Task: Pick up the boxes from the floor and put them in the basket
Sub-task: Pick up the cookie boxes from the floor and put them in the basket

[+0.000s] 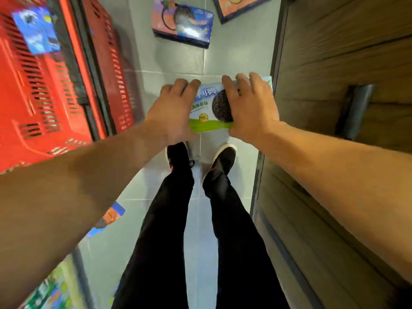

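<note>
Narrow strip of grey tiled floor (pixel 178 61) as the only open lane — hemmed on the left by the red basket (pixel 44 90), on the right by the wooden cabinet wall (pixel 334 63) with its dark handle (pixel 356 110) jutting out. Ahead, blocked partly by a blue-and-pink box (pixel 182 23) lying flat and a second box (pixel 238 7) at the top edge. Bare tile between these boxes and the green box (pixel 207 108), itself gripped by left hand (pixel 174 110) and right hand (pixel 249 108) above the shoes (pixel 223 161) — basket top open, one blue box (pixel 35 30) inside.
</note>
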Motion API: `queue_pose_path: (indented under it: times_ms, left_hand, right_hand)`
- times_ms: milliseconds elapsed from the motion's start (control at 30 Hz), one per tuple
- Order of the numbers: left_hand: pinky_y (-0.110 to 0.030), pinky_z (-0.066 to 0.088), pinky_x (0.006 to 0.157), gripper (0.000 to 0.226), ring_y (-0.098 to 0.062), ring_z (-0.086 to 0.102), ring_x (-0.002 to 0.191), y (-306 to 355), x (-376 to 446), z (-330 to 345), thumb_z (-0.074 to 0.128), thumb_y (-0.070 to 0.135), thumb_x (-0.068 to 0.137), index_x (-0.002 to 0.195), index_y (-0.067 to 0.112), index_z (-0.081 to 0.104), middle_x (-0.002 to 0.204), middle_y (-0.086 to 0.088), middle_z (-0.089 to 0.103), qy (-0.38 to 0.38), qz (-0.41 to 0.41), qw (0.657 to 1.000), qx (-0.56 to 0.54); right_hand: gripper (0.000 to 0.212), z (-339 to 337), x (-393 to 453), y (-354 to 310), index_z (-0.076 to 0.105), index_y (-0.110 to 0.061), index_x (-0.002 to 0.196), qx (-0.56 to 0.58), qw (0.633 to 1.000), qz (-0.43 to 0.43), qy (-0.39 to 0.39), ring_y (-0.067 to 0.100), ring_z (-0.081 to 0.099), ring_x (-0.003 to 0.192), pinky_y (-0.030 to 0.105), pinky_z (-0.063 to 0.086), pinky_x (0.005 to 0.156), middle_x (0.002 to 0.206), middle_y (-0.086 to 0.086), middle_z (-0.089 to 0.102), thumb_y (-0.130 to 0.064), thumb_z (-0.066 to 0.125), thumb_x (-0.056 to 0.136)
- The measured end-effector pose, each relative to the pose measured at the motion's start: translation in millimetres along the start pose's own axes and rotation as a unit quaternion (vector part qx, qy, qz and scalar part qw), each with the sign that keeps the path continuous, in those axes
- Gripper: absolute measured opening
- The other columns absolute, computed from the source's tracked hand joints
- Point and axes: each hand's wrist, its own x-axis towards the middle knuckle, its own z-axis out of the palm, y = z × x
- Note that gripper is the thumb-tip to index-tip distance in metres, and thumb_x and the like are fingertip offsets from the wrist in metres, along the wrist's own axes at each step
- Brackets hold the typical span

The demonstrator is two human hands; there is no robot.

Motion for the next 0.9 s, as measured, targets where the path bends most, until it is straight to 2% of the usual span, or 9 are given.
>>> queue_pose_path:
  times_ms: [67,133,300,433,500,600,700,800,900]
  left_hand:
    - [-0.046,0.039,0.099,0.110,-0.038,0.043,0.116,16.2,-35.6,-47.5,0.051,0.061,0.050,0.145,0.011,0.030,0.133,-0.013,0.041,0.011,0.013,1.000,-0.001]
    - [-0.042,0.036,0.098,0.107,-0.034,0.042,0.115,30.7,-71.5,-90.4,0.048,0.064,0.052,0.142,0.008,0.035,0.128,-0.014,0.045,0.038,0.041,0.998,0.015]
    - [-0.039,0.030,0.097,0.103,-0.033,0.043,0.110,66.8,-161.4,-188.4,0.057,0.061,0.056,0.137,-0.001,0.042,0.120,-0.021,0.051,0.115,0.126,0.980,0.099]
    - [-0.040,0.033,0.102,0.105,-0.037,0.042,0.113,87.2,-222.7,-239.4,0.079,0.037,0.048,0.140,0.009,0.036,0.129,-0.014,0.045,0.140,0.139,0.967,0.160]
    - [-0.042,0.037,0.103,0.108,-0.036,0.040,0.116,92.8,-250.6,-252.8,0.083,0.034,0.049,0.142,0.012,0.033,0.131,-0.011,0.042,0.153,0.157,0.956,0.197]
    - [-0.041,0.033,0.107,0.099,-0.037,0.039,0.119,104.0,-298.3,-265.4,0.082,0.036,0.057,0.141,0.011,0.036,0.132,-0.012,0.043,0.199,0.194,0.931,0.239]
    - [-0.042,0.028,0.111,0.094,-0.038,0.039,0.121,112.8,-342.9,-264.3,0.079,0.031,0.059,0.141,0.009,0.038,0.131,-0.015,0.045,0.240,0.199,0.907,0.285]
    - [-0.047,0.034,0.109,0.084,-0.041,0.039,0.123,116.2,-389.2,-251.1,0.078,0.025,0.066,0.140,0.009,0.041,0.131,-0.017,0.048,0.287,0.204,0.900,0.257]
    - [-0.045,0.030,0.111,0.093,-0.038,0.034,0.129,112.8,-430.7,-238.1,0.080,0.037,0.064,0.144,0.012,0.037,0.138,-0.017,0.043,0.288,0.186,0.908,0.240]
  right_hand:
    - [0.107,-47.6,-34.7,-10.2,0.025,-0.012,0.150,0.011,0.999,0.000,0.033,0.042,0.037,0.129,0.051,0.034,0.106,0.142,0.018,0.039,-0.035,0.078,0.060]
    - [0.108,-90.3,-68.0,-20.8,0.031,-0.011,0.148,0.025,0.997,0.002,0.074,0.043,0.040,0.126,0.053,0.036,0.104,0.138,0.018,0.043,-0.034,0.080,0.055]
    - [0.113,-196.2,-156.2,-48.4,0.021,-0.018,0.153,0.068,0.994,0.000,0.085,0.036,0.024,0.142,0.056,0.017,0.116,0.152,0.008,0.031,-0.062,0.074,0.064]
    - [0.101,-252.1,-207.2,-55.5,0.030,-0.021,0.149,0.118,0.988,-0.002,0.099,0.031,0.037,0.134,0.052,0.027,0.113,0.146,0.005,0.040,-0.073,0.057,0.067]
    - [0.097,-270.0,-226.1,-55.7,0.036,-0.018,0.146,0.143,0.983,0.009,0.112,0.032,0.046,0.127,0.049,0.037,0.107,0.140,0.007,0.047,-0.075,0.048,0.068]
    - [0.086,-285.8,-259.3,-61.4,0.043,-0.018,0.140,0.166,0.980,0.003,0.110,0.031,0.054,0.118,0.043,0.046,0.095,0.133,0.010,0.055,-0.073,0.057,0.075]
    - [0.063,-293.5,-292.7,-74.6,0.055,-0.018,0.125,0.224,0.971,-0.031,0.081,0.027,0.057,0.103,0.034,0.045,0.078,0.120,0.010,0.061,-0.066,0.057,0.083]
    - [0.054,-293.9,-329.8,-89.8,0.060,-0.016,0.121,0.267,0.956,-0.052,0.110,0.027,0.060,0.099,0.038,0.050,0.082,0.115,0.010,0.065,-0.057,0.059,0.088]
    - [0.051,-292.1,-361.4,-108.1,0.063,-0.016,0.121,0.285,0.944,-0.061,0.152,0.024,0.060,0.100,0.037,0.049,0.083,0.114,0.008,0.067,-0.051,0.068,0.084]
